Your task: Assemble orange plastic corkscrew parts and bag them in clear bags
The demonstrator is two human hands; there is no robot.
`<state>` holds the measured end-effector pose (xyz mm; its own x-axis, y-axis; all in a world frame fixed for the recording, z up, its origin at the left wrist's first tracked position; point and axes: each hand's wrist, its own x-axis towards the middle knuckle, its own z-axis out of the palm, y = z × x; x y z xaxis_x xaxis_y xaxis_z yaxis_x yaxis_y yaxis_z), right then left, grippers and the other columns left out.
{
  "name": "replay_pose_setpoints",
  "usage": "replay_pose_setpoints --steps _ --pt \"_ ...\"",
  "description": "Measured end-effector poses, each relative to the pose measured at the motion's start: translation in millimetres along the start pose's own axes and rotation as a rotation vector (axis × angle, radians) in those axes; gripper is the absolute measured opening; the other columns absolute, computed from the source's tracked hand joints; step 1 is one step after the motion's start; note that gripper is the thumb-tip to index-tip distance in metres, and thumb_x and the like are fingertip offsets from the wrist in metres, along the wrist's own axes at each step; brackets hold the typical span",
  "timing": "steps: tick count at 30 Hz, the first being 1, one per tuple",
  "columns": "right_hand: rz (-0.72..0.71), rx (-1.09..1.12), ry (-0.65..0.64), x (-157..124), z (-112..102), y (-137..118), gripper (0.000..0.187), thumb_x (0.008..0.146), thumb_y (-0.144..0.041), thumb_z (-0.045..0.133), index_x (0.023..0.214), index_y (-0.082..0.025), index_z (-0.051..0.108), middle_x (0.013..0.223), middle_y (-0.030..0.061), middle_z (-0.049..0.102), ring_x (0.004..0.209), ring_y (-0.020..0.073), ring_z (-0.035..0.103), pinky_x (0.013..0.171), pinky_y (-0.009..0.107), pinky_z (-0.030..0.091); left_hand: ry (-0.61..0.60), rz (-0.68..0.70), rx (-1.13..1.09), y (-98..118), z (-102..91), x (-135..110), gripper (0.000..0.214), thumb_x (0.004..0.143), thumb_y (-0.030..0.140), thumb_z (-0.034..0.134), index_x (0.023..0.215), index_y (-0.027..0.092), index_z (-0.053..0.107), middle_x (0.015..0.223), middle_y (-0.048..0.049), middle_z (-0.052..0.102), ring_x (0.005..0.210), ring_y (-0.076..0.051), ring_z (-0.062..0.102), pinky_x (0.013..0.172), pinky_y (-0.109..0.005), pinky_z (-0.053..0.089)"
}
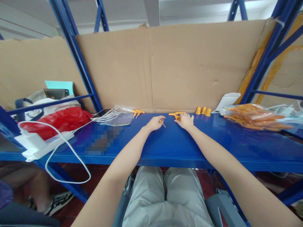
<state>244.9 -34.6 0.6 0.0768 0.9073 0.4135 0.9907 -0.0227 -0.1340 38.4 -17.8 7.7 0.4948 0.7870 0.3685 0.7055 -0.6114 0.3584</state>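
Both my arms reach forward over a blue metal shelf (180, 148). My left hand (155, 123) is closed round a small orange-handled corkscrew, whose metal spiral (163, 125) pokes out to the right of the fingers. Just beside it, my right hand (186, 120) pinches an orange piece (177, 116) of another small corkscrew. A further orange T-shaped corkscrew (137, 112) lies alone to the left, next to a clear plastic bag (119, 118). Three small orange caps (203, 110) stand in a row near the cardboard wall, to the right of my right hand.
A clear bag of orange parts (255, 116) lies at the right. A phone (101, 113) with a white cable, a white power strip (35, 145) and a red bag (56, 121) sit at the left. Cardboard (180, 66) backs the shelf. Another person's leg and shoe (52, 198) show lower left.
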Motion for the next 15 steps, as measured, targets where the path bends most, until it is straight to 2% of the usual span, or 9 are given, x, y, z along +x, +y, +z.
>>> replay_pose_setpoints --steps 2,5,8,11,15 --pt "0.018 0.021 -0.026 2.3 3.1 4.3 0.044 0.089 -0.049 0.057 0.121 -0.020 0.062 0.133 0.0171 0.055 0.126 0.0349 0.045 0.102 0.060 0.031 0.052 -0.008 0.013 -2.3 -0.3 0.4 0.040 0.083 0.009 0.052 0.119 0.019 0.066 0.118 -0.0079 0.071 0.105 -0.019 0.067 0.098 -0.032 0.049" --pt "0.023 0.057 -0.084 4.1 4.3 9.3 0.044 0.090 -0.053 0.054 0.120 -0.023 0.063 0.136 0.0153 0.054 0.129 0.0359 0.041 0.101 0.064 0.031 0.095 -0.103 0.101 -12.1 -2.4 -0.6 0.041 0.081 0.009 0.053 0.117 0.021 0.068 0.128 -0.0099 0.066 0.119 -0.024 0.060 0.104 -0.038 0.045" --pt "0.035 0.066 -0.123 3.3 1.0 10.1 0.044 0.091 -0.054 0.052 0.120 -0.024 0.065 0.136 0.0150 0.054 0.129 0.0356 0.041 0.100 0.062 0.033 -0.003 -0.192 0.146 -22.6 -4.0 -2.6 0.048 0.075 0.009 0.057 0.118 0.028 0.067 0.128 -0.0059 0.066 0.121 -0.024 0.059 0.104 -0.039 0.044" --pt "0.046 0.056 -0.129 1.5 -3.6 8.0 0.045 0.091 -0.055 0.051 0.120 -0.025 0.066 0.136 0.0142 0.054 0.128 0.0356 0.042 0.100 0.061 0.033 -0.104 -0.187 0.125 -27.2 -3.5 -3.2 0.046 0.073 0.011 0.057 0.113 0.030 0.069 0.123 -0.0029 0.069 0.118 -0.021 0.061 0.102 -0.034 0.045" --pt "0.046 0.049 -0.124 0.4 -5.1 5.7 0.045 0.091 -0.055 0.050 0.119 -0.025 0.067 0.136 0.0148 0.055 0.127 0.0363 0.042 0.099 0.062 0.034 -0.094 -0.113 0.103 -24.9 0.6 -1.7 0.036 0.077 0.016 0.056 0.108 0.028 0.070 0.126 -0.0039 0.068 0.119 -0.021 0.061 0.104 -0.034 0.044"
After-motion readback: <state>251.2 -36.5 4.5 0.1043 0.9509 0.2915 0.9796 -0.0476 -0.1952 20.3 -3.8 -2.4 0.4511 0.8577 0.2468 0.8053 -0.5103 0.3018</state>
